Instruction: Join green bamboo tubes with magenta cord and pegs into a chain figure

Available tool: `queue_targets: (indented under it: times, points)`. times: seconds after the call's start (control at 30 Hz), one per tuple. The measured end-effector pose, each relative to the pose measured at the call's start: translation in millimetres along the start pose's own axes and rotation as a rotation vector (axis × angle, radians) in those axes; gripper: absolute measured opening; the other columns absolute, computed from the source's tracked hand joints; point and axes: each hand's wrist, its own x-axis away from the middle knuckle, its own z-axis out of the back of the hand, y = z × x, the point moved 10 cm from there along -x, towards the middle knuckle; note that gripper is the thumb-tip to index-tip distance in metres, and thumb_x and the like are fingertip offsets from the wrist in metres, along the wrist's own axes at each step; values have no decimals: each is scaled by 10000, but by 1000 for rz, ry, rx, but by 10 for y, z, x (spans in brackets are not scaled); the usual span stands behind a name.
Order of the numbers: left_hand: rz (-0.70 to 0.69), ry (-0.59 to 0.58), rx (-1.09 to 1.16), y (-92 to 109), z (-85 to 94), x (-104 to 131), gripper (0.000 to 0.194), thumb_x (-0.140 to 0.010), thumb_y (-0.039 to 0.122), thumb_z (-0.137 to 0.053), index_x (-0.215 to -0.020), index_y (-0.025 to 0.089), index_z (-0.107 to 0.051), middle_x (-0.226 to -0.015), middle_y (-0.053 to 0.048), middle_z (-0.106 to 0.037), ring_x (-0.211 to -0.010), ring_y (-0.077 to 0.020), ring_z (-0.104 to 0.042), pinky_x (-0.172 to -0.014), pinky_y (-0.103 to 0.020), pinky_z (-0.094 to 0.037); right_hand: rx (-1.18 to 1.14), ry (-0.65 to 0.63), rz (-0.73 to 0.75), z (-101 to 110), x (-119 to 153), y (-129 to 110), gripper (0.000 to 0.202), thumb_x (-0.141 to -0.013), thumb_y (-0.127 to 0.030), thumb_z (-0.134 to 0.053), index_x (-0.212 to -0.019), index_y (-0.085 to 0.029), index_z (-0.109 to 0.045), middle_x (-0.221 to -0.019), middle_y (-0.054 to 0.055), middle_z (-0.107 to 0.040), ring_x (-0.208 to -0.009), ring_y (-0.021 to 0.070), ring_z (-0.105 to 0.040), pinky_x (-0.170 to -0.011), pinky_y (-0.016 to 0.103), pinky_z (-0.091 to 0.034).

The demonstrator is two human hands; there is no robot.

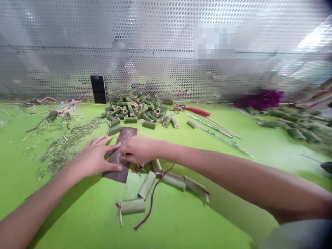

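A wide stretch of green table (197, 228) spreads along the near side and beyond the right forearm, while bamboo shavings (62, 148) crowd the left and a perforated metal panel (168, 72) bounds the far edge. At center-left, a dark brown rectangular sheet (115, 158) lies flat and slightly askew, its surface matte, with pale marks toward its far end. A left hand (97, 157) reaches its left edge, fingers apart, thumb and index extended over it. A right hand (137, 148) bears on its middle, fingers curled in; whether they grip anything cannot be told. Just nearer, smooth, pale green bamboo tubes (132, 206) form a bent row, a thin wooden stick (120, 211) at the near end and a loose maroon cord (153, 197) curving beside them. Beyond the sheet, short hollow cut pieces (140, 110) form a heap beside an upright black phone (99, 90); a red-handled tool (199, 111) lies right.
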Motion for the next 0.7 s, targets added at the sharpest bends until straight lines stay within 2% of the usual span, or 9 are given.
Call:
queue_targets:
  times: [0.13,0.27,0.33,0.4,0.53,0.6,0.7]
  points:
    - [-31,16,-3,-4,21,-15,1007,-669,891,-628,-1504,344,-500,-1687,-97,-230,-1561,-416,-149,-1233,-653,-154,52,24,-73,3,-33,125,271,-958,-207,-508,-855,-144,-751,-802,73,-729,-644,153,-545,-616,302,-380]
    - [-14,31,1,49,129,90,990,-694,880,-620,-1510,333,-495,-1682,-108,-263,-1555,-415,-180,-1235,-647,-154,53,96,-84,66,-56,100,242,-954,-187,-529,-850,-181,-747,-823,69,-744,-656,162,-587,-634,302,-423]
    - [-66,14,36,149,149,123,1004,-721,886,-583,-1541,324,-443,-1695,-95,-224,-1568,-402,-128,-1238,-657,-125,53,143,-70,93,-69,87,252,-945,-147,-533,-811,-195,-740,-792,75,-743,-628,173,-601,-616,316,-439]
    - [-83,-17,58,164,122,97,1043,-714,890,-587,-1554,292,-427,-1704,-93,-186,-1578,-390,-60,-1251,-648,-53,67,177,-57,90,-112,110,291,-925,-113,-537,-723,-223,-717,-694,76,-716,-551,185,-580,-557,332,-423]
    - [-54,-4,88,62,100,44,1022,-693,873,-629,-1522,294,-484,-1704,-83,-183,-1579,-385,-67,-1259,-632,-46,123,132,-97,62,-164,139,295,-914,-152,-580,-649,-222,-688,-628,87,-681,-483,190,-535,-487,337,-376]
    - [-33,20,94,14,86,68,996,-682,851,-665,-1505,314,-505,-1697,-77,-206,-1573,-394,-102,-1254,-639,-92,120,89,-102,67,-133,63,290,-939,-134,-543,-712,-179,-717,-662,96,-690,-510,184,-552,-508,333,-385]
    - [-27,79,100,-72,55,74,968,-644,840,-703,-1473,368,-541,-1682,-41,-270,-1553,-423,-182,-1249,-630,-168,79,14,-140,38,-91,-23,291,-1001,-189,-493,-876,-145,-752,-791,88,-725,-610,174,-590,-562,310,-407]
